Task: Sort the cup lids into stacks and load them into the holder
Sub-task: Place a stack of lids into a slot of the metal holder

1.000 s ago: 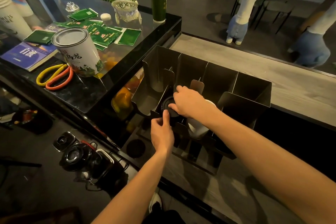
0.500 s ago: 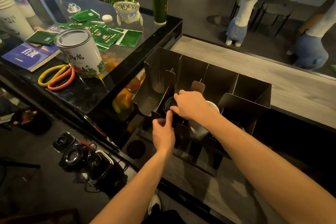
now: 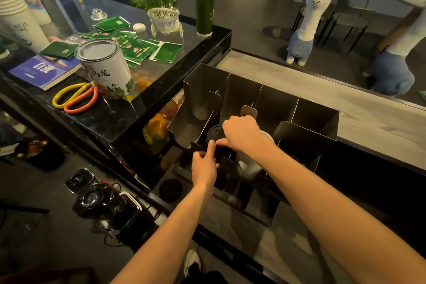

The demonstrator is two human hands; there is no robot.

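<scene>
While both hands work over the metal holder, a stack of black lids sits in the second slot from the left, its top lid showing just left of the right hand. That hand lies over the stack's right side with its fingers curled down onto it; how firmly they press I cannot tell. From the near side the left hand reaches up, its index finger stretched out to the stack's near edge and the other fingers loosely folded, gripping nothing. A white stack of cups or lids leans in the next slot to the right, partly hidden by the right wrist.

The step looks like seating the black stack. To do it well, the person should push evenly from the top while the left finger steadies the near rim, keeping the lids nested and square between the dividers so none tips or catches on the front tab.
</scene>
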